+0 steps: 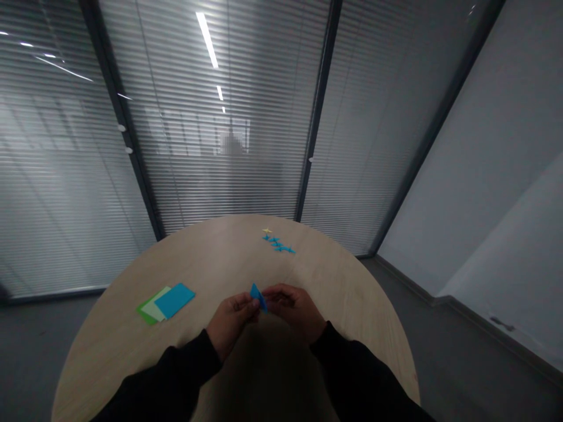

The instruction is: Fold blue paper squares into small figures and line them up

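Though half hidden, blue paper (pixel 258 296) is clenched by left-hand grip (pixel 231 324) and right-hand grip (pixel 294 309)

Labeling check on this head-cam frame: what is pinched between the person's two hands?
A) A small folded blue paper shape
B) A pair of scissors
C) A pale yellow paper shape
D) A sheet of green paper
A: the small folded blue paper shape is pinched between the fingers of the left hand and right hand, while the stack of coloured sheets lies apart on the round table.
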Available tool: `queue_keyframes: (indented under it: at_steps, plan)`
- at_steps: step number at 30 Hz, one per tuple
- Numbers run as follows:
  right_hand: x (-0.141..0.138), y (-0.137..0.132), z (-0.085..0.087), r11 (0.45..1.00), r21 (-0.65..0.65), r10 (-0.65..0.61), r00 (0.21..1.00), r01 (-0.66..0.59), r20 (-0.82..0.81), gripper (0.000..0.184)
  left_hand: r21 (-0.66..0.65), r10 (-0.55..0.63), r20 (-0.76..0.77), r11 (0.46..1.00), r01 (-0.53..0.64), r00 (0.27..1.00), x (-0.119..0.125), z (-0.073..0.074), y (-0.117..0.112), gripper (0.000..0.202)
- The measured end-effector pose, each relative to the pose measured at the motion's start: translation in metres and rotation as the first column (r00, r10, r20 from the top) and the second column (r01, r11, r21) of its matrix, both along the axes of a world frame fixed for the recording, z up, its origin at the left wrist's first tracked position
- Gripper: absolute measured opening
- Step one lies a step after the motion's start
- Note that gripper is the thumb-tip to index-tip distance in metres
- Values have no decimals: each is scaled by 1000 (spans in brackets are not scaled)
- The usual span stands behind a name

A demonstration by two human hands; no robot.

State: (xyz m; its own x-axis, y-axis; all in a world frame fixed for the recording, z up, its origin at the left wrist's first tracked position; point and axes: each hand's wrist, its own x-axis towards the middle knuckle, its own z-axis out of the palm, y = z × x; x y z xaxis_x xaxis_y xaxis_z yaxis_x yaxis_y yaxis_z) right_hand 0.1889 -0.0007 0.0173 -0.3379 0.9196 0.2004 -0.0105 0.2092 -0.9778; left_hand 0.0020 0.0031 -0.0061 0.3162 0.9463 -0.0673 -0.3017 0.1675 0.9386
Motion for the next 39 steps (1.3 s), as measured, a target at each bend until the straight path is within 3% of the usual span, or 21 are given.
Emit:
queue_keyframes:
  at_steps: [6,12,22,31,35,39]
  plan:
    - [1,-1,5,990,127,-73,991,58,114,24,7,-27,21,1000,27,999,0,4,-1,40]
    - [4,1,4,987,149,-79,985,56,156,18,58,-63,-44,996,66,997,-1,2,-1,38]
    - [-2,3,-5,997,-77,-26,1000,26,9,31,182,-80,-186,977,115,979,-5,8,1,29]
    - [-8,1,-9,997,-64,-39,998,37,-38,35,258,-39,-245,960,104,969,-5,7,0,19]
    - [-9,-1,-8,985,25,-172,985,172,-13,33,283,1,-278,956,81,961,-5,10,-1,18]
    - [-7,-1,-7,935,308,-233,960,178,153,10,347,70,-379,935,71,923,-6,10,-1,19]
